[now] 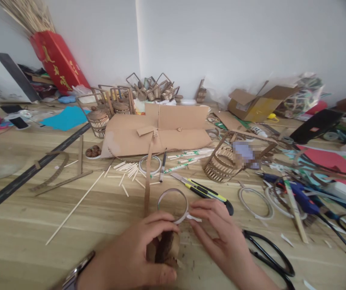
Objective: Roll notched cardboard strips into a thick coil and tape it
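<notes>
My left hand (pixel 136 249) is closed round a small brown cylinder (pixel 168 247), apparently of card or bark, low in the view. Its upper fingertips touch a thin ring of double-sided tape (pixel 186 201) that stands on edge above the cylinder. On the ring's right side, my right hand (pixel 221 233) pinches a short white end of the tape (pixel 194 218). A brown strip (pixel 147 185) runs from behind my left hand up to a cardboard sheet (pixel 124 129). Just beyond my right hand lies a yellow and black utility knife (pixel 206 191).
Black-handled scissors (pixel 269 253) lie right of my right hand. A small slatted basket (pixel 221 163), more tape rolls (pixel 256 202) and a blue glue gun (pixel 302 197) are farther right. Short wooden sticks (pixel 129 169) lie ahead, with lidded baskets (pixel 98 121) at the back left.
</notes>
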`<state>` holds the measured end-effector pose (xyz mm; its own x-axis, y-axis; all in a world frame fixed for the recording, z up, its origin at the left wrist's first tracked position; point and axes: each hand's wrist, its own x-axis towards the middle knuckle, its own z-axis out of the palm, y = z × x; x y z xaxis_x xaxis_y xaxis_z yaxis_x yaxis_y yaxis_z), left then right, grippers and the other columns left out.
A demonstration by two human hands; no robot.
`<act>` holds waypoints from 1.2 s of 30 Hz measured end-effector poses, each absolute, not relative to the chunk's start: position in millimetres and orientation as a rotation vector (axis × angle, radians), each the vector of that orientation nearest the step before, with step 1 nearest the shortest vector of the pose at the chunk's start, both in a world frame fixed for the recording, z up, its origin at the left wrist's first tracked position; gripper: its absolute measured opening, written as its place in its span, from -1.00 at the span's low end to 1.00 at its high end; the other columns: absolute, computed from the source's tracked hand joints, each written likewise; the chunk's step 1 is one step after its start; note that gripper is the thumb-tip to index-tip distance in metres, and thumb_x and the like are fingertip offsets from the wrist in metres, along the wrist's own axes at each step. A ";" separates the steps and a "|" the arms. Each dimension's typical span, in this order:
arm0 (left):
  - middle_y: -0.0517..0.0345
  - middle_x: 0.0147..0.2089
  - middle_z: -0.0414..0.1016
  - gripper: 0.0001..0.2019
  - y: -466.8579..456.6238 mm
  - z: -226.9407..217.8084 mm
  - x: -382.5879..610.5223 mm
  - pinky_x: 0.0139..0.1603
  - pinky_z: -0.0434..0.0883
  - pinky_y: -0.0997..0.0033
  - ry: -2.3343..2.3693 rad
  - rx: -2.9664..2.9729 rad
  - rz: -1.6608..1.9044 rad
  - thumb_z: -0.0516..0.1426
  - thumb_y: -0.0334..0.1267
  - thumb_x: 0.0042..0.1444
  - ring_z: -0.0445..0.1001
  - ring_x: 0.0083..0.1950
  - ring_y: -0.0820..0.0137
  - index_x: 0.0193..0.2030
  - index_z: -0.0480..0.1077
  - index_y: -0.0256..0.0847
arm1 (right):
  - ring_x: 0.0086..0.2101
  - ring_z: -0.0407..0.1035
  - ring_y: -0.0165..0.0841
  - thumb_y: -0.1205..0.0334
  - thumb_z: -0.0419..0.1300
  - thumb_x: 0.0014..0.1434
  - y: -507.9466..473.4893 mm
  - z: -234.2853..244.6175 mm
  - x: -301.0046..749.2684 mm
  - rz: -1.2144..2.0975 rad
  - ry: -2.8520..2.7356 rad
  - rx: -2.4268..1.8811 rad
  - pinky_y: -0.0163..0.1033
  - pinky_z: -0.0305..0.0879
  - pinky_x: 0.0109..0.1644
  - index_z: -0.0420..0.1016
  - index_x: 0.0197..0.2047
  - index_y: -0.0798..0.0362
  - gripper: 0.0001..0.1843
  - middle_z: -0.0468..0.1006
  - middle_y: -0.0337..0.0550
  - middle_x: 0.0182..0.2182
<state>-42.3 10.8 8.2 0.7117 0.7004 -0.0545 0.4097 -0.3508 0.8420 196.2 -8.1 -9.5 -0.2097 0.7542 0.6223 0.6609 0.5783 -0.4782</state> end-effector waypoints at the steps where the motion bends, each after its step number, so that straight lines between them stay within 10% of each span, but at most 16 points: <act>1: -0.07 0.32 0.34 -0.39 10.1 8.0 -41.1 0.26 0.35 0.18 0.861 2.014 0.398 0.33 0.02 0.02 0.34 0.30 0.05 0.20 0.40 -0.09 | -0.19 0.50 -0.28 0.38 0.22 0.20 -8.8 -9.6 194.9 0.159 -1.917 -1.143 -0.20 0.43 -0.12 0.53 -0.20 -0.06 -0.85 0.60 -0.13 -0.24; 36: -0.07 0.31 0.32 -0.37 -5.5 -5.0 -19.5 0.33 0.30 0.07 0.979 2.121 0.341 0.29 -0.31 0.05 0.33 0.29 0.09 0.28 0.27 -0.16 | -0.36 0.27 -0.27 0.40 -0.08 0.38 -22.5 -13.8 173.5 -0.456 -2.184 -1.228 -0.07 0.04 -0.10 0.52 -0.17 0.01 -0.66 0.58 -0.16 -0.40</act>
